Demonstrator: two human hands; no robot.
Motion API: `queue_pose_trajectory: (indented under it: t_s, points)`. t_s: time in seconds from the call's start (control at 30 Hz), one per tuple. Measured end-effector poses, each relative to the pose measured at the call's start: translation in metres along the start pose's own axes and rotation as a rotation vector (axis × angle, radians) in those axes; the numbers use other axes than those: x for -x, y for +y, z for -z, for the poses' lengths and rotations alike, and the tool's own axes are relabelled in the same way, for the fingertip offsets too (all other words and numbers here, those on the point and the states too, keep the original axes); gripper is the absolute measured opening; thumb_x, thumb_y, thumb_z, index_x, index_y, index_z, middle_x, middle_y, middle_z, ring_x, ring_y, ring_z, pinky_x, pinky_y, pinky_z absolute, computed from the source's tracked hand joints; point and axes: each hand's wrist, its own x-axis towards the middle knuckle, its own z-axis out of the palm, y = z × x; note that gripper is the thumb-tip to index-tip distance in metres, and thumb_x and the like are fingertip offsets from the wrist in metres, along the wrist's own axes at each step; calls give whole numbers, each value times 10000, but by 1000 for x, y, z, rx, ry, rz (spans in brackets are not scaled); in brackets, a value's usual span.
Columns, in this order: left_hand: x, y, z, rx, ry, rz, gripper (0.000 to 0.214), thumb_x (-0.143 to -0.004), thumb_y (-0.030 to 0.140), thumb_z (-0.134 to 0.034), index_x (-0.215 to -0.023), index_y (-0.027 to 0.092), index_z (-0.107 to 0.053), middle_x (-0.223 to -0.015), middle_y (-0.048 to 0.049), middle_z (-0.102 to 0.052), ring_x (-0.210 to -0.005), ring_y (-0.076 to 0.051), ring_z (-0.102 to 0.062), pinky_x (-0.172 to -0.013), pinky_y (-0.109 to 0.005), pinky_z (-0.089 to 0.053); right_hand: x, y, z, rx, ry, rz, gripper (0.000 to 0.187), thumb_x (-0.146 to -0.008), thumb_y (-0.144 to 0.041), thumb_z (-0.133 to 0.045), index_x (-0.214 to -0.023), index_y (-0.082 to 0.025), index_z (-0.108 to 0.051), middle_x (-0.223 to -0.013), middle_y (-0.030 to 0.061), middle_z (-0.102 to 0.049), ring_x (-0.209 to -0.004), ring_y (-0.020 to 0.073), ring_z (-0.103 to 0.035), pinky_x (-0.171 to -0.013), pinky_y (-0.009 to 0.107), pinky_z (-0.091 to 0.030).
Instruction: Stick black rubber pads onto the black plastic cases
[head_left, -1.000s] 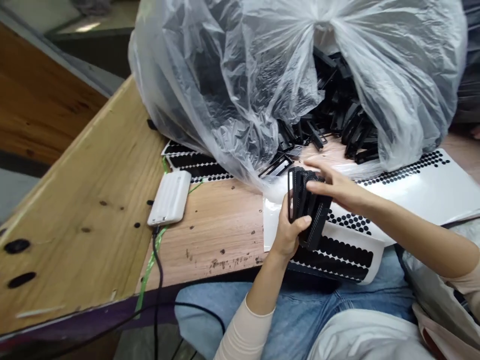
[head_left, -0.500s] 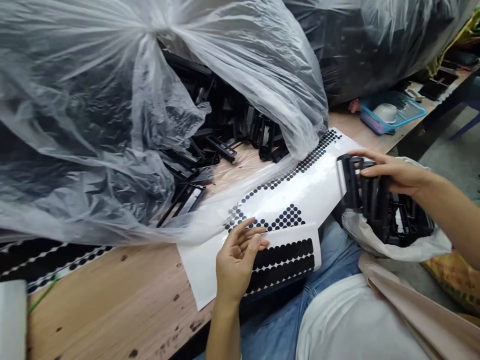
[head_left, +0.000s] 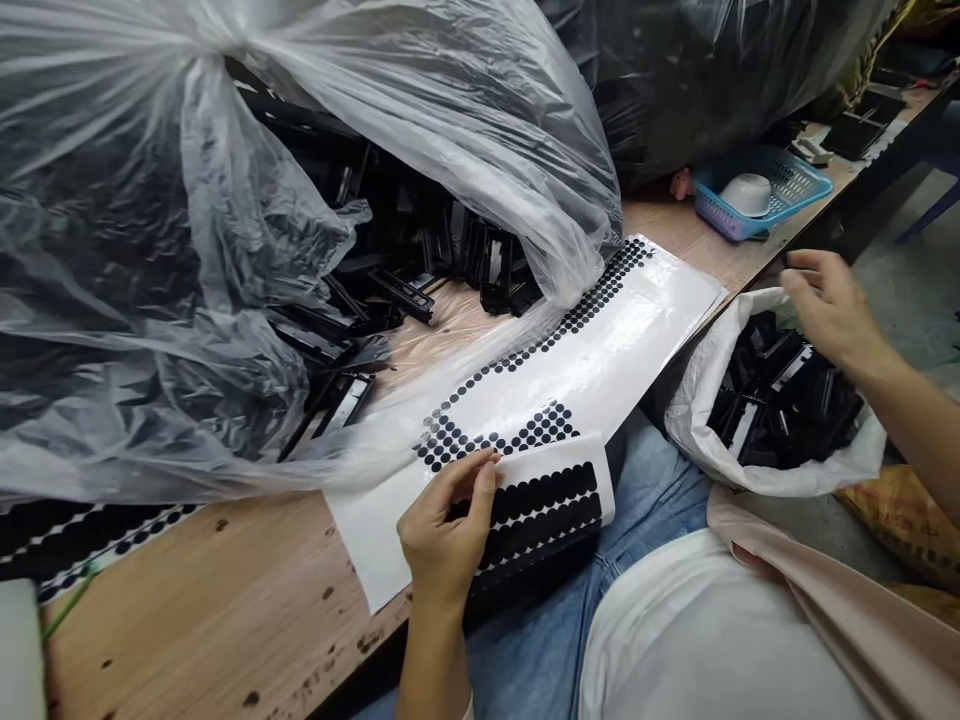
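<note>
On the desk (head_left: pixel 202 620), the dotted sheet (head_left: pixel 600 360) slants away rightward from the left hand (head_left: pixel 442 530), thumb and forefinger closed at its near end, on what I cannot tell, the right hand (head_left: pixel 844 318) beyond its right edge, fingers parted.

Long wood-grain workbench (head_left: pixel 217 590) beside a grey floor (head_left: pixel 907 275)
The bench runs from lower left to upper right, its pale top marked with dark spots and scuffs towards the front edge; past that edge the floor shows at right, with part of a dark purplish piece of furniture (head_left: pixel 936 192) near the border, while soft whitish light falls across the bench and deep shadow lies beneath it
</note>
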Motion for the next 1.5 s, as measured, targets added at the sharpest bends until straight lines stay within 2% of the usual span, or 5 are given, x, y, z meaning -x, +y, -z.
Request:
queue_pose_trajectory:
  t_s: [0.27, 0.47, 1.03, 1.27, 1.5]
  points:
    - [-2, 12, -10, 218, 479, 105, 203, -986, 386, -689, -992, 188, -731, -809, -21, -775, -725, -163, -771, -703, -289, -637, 65, -142, -134, -25, -545, 876, 336, -1016, -435, -704, -1277, -226, -730, -1609, 190, -595, -1622, 438, -387, -1340, 716, -261]
    - [-6, 3, -6, 419, 702, 220, 244, -951, 435, -692, -1027, 211, -633, -776, 14, -714, -712, -153, -763, -682, -260, -600, 100, -177, -186, -183, -674, 1071, 190, -1001, -360, -746, -1123, -218, -720, -1516, 195, -659, -1581, 450, -434, -1306, 737, -324]
    - [-6, 3, 5, 602, 715, 199, 372, -924, 519, -774, -1101, 223, -633, -828, -2, -717, -740, -173, -758, -725, -300, -622, 86, -182, -195, -392, -775, 839, 176, -1013, -311, -713, -843, -269, -736, -1207, 119, -773, -1368, 440, -550, -1152, 723, -458]
    - [21, 31, 40, 415, 24, 330, 759, -689, 385, -1022, -1373, 235, -730, -1292, -125, -780, -1288, -332, -726, -1103, -430, -585, 55, -204, -169, -598, -996, 522, 262, -1016, -519, -724, -929, -275, -768, -1055, 81, -791, -1023, 312, -731, -876, 477, -611]
    - [33, 42, 38, 381, 79, 396, 367, -810, 508, -924, -939, 179, -826, -894, -62, -802, -852, -249, -746, -838, -376, -621, 54, -215, -143, -625, -953, 599, 176, -1021, -452, -734, -1017, -276, -726, -1048, 73, -786, -949, 281, -756, -820, 434, -632]
